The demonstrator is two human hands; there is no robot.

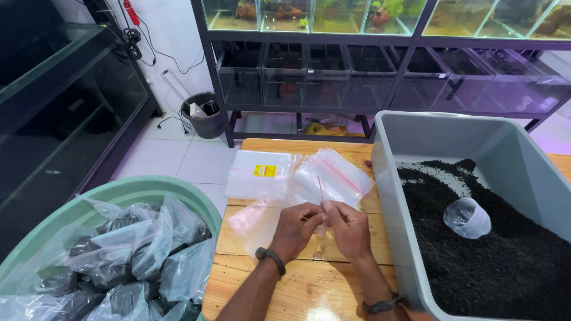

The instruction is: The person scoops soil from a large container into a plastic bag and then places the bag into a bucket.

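Both hands meet over the middle of the wooden desk (pixel 333 270), left hand (pixel 296 229) and right hand (pixel 350 229) each closed in a fingertip pinch on the mouth of one clear zip bag (pixel 264 223), thumbs and forefingers working at the seal strip. Best done, as a judgement, by gripping one lip per hand just beside the red seal line and peeling apart from the centre outward, keeping the film taut so the two layers do not cling. Held low, just above the desk, with the mouth edge up at the fingertips and the body trailing away toward the left and down onto the wood; long axis running roughly from the fingers toward the left edge of the desk, lying nearly flat. Exactly how far the mouth is parted cannot be told, fingers covering it. Just beyond the hands, a loose stack of empty bags (pixel 297 173) with red seal lines, one bearing a yellow label. To the right, touching the desk edge, a grey tub (pixel 392 178) of black gravel (pixel 511 261) with a clear plastic cup (pixel 468 218) resting on its side in the grains. To the left, a green basin (pixel 128 191) holding filled bags (pixel 128 261) of dark gravel.
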